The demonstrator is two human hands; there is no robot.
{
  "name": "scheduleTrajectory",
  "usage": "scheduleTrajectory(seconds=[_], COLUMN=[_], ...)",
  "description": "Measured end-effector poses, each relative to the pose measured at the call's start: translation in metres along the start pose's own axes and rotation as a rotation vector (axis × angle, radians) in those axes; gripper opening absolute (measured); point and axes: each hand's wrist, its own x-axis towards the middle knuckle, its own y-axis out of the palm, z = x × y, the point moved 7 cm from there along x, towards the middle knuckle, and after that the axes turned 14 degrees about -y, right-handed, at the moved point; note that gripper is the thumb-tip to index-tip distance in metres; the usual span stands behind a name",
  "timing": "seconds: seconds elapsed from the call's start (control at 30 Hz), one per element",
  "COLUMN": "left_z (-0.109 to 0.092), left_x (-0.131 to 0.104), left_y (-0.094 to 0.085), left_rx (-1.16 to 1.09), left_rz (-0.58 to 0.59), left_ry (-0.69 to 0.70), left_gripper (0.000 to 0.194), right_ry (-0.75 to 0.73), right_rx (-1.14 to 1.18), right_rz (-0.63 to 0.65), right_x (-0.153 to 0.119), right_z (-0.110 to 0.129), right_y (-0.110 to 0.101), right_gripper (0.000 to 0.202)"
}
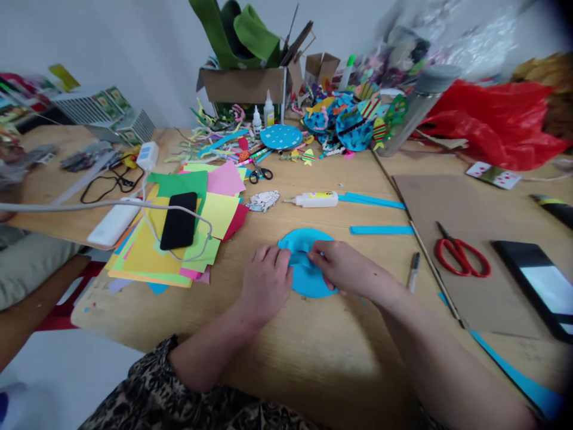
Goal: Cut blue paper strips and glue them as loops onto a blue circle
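A round blue paper disc (313, 285) lies on the wooden table, with a raised blue paper piece on its upper part. My left hand (268, 280) rests at the disc's left edge, fingers bent together, the fingertips against the blue paper. My right hand (340, 266) is over the disc's right side, thumb and fingers pinched at the raised blue piece. Behind the disc lie a white glue bottle (316, 199) and a cut-out paper drawing (264, 201). Blue paper strips (380, 230) lie to the right of the bottle.
Coloured paper sheets (147, 257) with a black phone (179, 221) and a cable are at left. Red-handled scissors (463, 257) and another phone (544, 286) lie on cardboard (447, 197) at right. A marker (414, 272) lies nearby. Craft scraps and a box (246, 86) stand behind.
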Motion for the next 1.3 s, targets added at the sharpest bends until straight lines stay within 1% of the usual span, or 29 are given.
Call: scheduleTrajectory(seconds=[0.13, 0.2, 0.27, 0.33, 0.43, 0.53, 0.63, 0.73, 0.87, 0.97, 1.03, 1.1, 1.2, 1.3], left_z=[-0.001, -0.001, -0.001, -0.002, -0.002, -0.003, -0.005, -0.008, -0.011, -0.013, -0.013, -0.013, -0.011, -0.014], left_x=[0.002, 0.003, 0.003, 0.004, 0.003, -0.004, -0.017, -0.028, -0.034, -0.034, -0.034, -0.033, -0.032, -0.033], left_y=[0.006, 0.008, 0.009, 0.01, 0.01, 0.008, 0.005, 0.007, 0.011, 0.013, 0.012, 0.009, 0.001, -0.007], left_rx=[-0.013, -0.013, -0.008, -0.004, 0.009, 0.031, 0.05, 0.066, 0.076, 0.094, 0.09, 0.07, 0.004, -0.078], left_rz=[-0.024, -0.036, -0.042, -0.04, -0.022, 0.009, 0.01, 0.024, 0.062, 0.08, 0.081, 0.067, 0.008, -0.057], left_ry=[0.031, 0.04, 0.044, 0.05, 0.039, 0.032, 0.047, 0.044, 0.014, -0.004, -0.004, 0.0, 0.012, 0.067], left_gripper=[0.012, 0.014, 0.016, 0.017, 0.017, 0.018, 0.03, 0.039, 0.045, 0.049, 0.049, 0.046, 0.034, 0.023], right_ry=[-0.006, -0.09, -0.202, -0.253, -0.224, -0.231, -0.242, -0.226, -0.212, -0.17, -0.124, -0.113, -0.146, -0.156], right_rx=[0.006, -0.012, -0.021, -0.015, -0.019, -0.073, -0.112, -0.113, -0.072, 0.038, 0.133, 0.208, 0.289, 0.361], right_rz=[0.042, 0.084, 0.117, 0.135, 0.119, 0.06, 0.019, 0.016, 0.019, 0.032, 0.044, 0.043, 0.012, -0.006], right_x=[-0.002, -0.006, -0.011, -0.014, -0.014, -0.009, -0.005, -0.004, -0.003, -0.003, -0.003, -0.004, -0.005, -0.007], right_z=[-0.003, 0.0, 0.004, 0.004, -0.003, -0.004, -0.003, -0.006, -0.008, -0.011, -0.014, -0.015, -0.012, -0.007], right_y=[0.001, 0.0, -0.002, -0.004, -0.006, -0.008, -0.009, -0.008, -0.005, -0.001, 0.002, 0.004, 0.001, -0.003], right_gripper=[0.028, 0.029, 0.038, 0.045, 0.039, 0.031, 0.028, 0.029, 0.025, 0.022, 0.021, 0.022, 0.023, 0.02])
